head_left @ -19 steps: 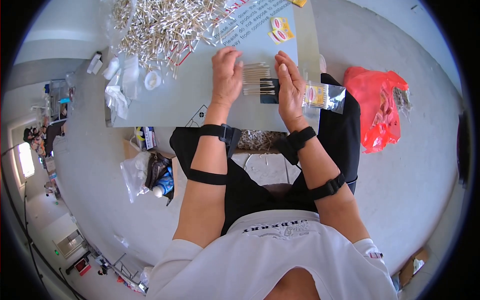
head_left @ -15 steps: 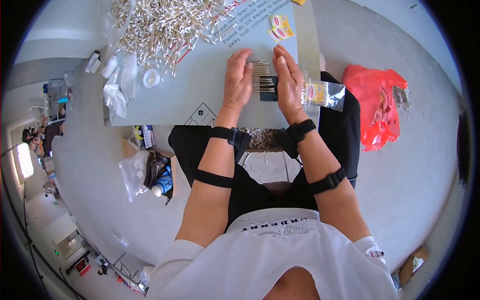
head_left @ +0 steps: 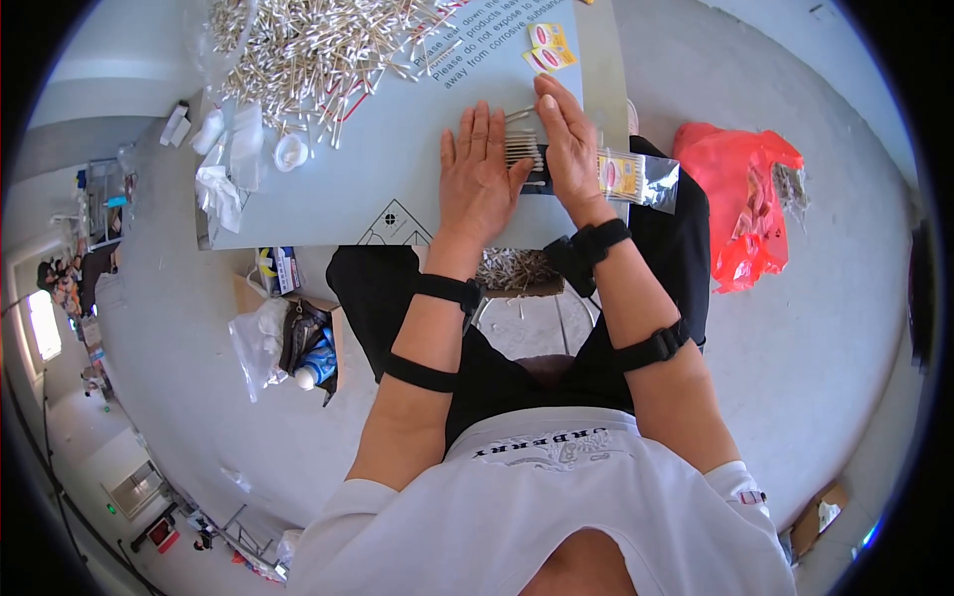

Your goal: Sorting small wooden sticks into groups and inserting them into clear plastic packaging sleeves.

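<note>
As the two hands close in from where they sat a moment ago, the left hand (head_left: 482, 174) lies flat, fingers together, and the right hand (head_left: 568, 144) edges against the cotton swab bundle (head_left: 524, 151) on the desk (head_left: 378, 169), squaring it up.

A pale grey board serves as the surface (head_left: 328, 189), with printed lettering near its far edge. Straight under the fingers (head_left: 487, 124) of both hands lies a small row of cotton swabs (head_left: 522, 149), pressed flat. Just right of the fingers, at the surface edge, lies a clear packet of swabs (head_left: 636, 177). Beyond the fingers sit two small yellow labels (head_left: 549, 48). Far left and beyond the fingers spreads a big loose heap of swabs (head_left: 318, 45), with crumpled clear bags (head_left: 224, 169) and a small round white lid (head_left: 290, 152) beside it.
</note>
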A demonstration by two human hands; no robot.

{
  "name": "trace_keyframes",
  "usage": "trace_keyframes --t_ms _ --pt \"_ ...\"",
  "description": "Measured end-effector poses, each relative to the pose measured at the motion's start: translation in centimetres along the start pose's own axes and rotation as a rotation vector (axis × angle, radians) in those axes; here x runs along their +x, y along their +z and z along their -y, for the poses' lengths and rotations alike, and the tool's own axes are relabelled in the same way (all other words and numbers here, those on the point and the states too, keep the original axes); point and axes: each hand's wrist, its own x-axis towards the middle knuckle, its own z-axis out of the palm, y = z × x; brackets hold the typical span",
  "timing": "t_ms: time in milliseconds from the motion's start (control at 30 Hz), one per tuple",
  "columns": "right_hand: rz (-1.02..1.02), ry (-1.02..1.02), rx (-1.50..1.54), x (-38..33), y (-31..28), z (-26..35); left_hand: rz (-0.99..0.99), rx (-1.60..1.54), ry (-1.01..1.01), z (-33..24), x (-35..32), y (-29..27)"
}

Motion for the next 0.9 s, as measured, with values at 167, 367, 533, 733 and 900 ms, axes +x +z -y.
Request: trace_keyframes --t_ms 167,367,533,733,900 --pt "0.158 -0.019 -0.345 0.2 -0.1 0.5 0.022 0.040 -0.029 -1.8 -1.6 -0.5" --pt "0.129 0.040 -0.240 -1.0 0.0 1.0 0.013 0.014 -0.071 -1.5 -1.7 0.1" --pt "-0.015 -0.015 -0.132 -2.9 0.2 0.5 -0.231 -0.614 -0.180 -0.7 -1.6 0.1" --pt "-0.080 -0.033 -0.174 -4.2 1.5 0.5 -0.383 -1.212 -0.371 -0.6 -0.3 1.0" --pt "-0.054 -0.040 -0.152 -3.8 0.7 0.2 -0.323 -0.840 -0.365 1.1 0.6 0.2"
